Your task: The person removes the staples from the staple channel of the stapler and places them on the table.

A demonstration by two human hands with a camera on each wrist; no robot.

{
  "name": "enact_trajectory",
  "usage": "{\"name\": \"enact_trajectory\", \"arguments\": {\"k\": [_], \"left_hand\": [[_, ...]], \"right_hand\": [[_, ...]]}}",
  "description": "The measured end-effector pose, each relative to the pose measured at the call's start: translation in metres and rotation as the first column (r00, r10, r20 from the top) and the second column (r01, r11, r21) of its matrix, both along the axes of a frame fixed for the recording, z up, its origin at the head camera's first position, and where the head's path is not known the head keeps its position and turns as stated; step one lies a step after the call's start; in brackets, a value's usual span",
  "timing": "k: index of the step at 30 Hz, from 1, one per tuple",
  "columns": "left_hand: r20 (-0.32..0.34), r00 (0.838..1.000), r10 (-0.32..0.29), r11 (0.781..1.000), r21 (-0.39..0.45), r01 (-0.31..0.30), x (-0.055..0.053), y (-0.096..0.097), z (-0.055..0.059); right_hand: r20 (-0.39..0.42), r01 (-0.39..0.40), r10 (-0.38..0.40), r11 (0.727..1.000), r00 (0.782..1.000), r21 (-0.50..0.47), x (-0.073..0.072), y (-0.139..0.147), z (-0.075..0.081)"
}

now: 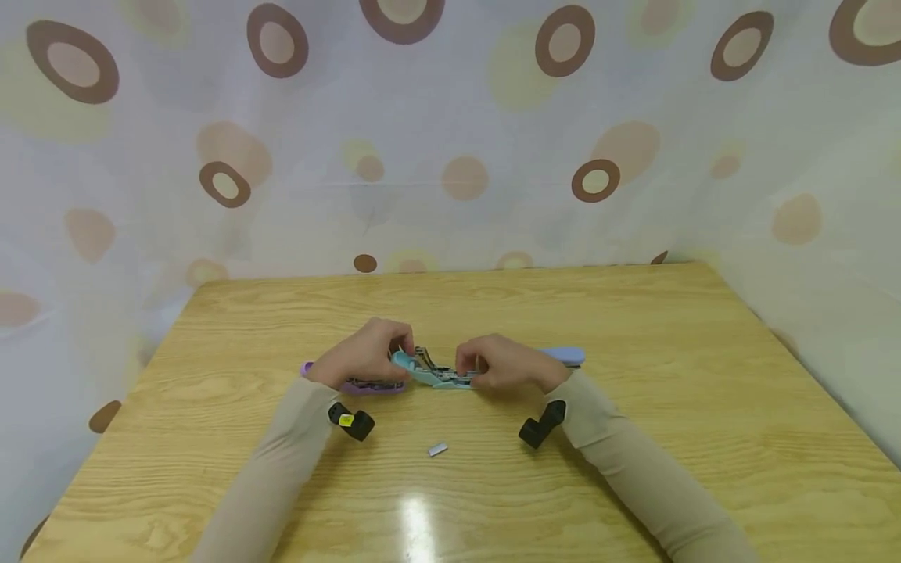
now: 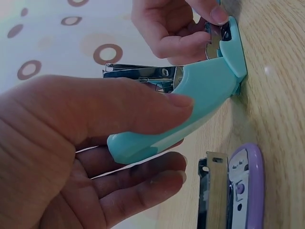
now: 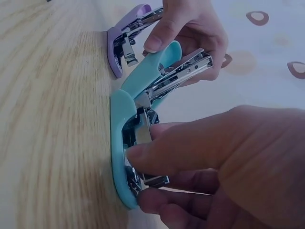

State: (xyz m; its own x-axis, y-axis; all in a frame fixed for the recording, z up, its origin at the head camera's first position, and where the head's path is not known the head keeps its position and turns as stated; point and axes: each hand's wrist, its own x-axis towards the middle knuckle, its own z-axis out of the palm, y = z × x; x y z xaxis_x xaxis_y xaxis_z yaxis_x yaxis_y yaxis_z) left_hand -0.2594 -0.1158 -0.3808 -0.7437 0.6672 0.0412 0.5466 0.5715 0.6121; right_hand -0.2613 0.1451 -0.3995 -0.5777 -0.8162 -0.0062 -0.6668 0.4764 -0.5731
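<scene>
A teal stapler lies folded wide open on the table, its cover tilted up from the base and its metal parts exposed. My left hand grips the cover between thumb and fingers. At the other end, my right hand pinches the metal rail on the base with thumb and fingers. Whether any staples lie inside the rail cannot be made out. Beside the left hand is a purple stapler, also opened up with its metal showing, partly hidden by that hand.
Behind the right hand lies a periwinkle-blue stapler-like object, partly covered. A small silver staple strip rests nearer the front of the wooden table. A patterned curtain hangs along the back edge.
</scene>
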Motion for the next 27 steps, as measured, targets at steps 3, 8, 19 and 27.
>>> {"name": "enact_trajectory", "arguments": {"k": [3,8,19,27], "left_hand": [[-0.002,1.0,-0.011,1.0,-0.001,0.011,0.0,0.0,-0.002],[-0.021,0.999,-0.036,0.999,-0.005,0.036,0.0,-0.001,-0.002],[0.024,0.999,-0.027,0.999,0.022,0.026,0.005,-0.004,-0.001],[0.02,1.0,-0.017,0.999,0.034,0.016,0.002,-0.002,-0.001]], "right_hand": [[-0.027,-0.006,0.007,1.0,1.0,0.007,0.0,-0.002,-0.001],[-0.058,-0.015,0.016,1.0,0.998,0.024,-0.003,-0.003,-0.004],[-0.014,-0.091,0.092,0.994,0.996,0.054,-0.014,-0.006,-0.006],[-0.015,-0.014,0.014,1.0,1.0,0.012,-0.011,-0.002,0.0]]}}
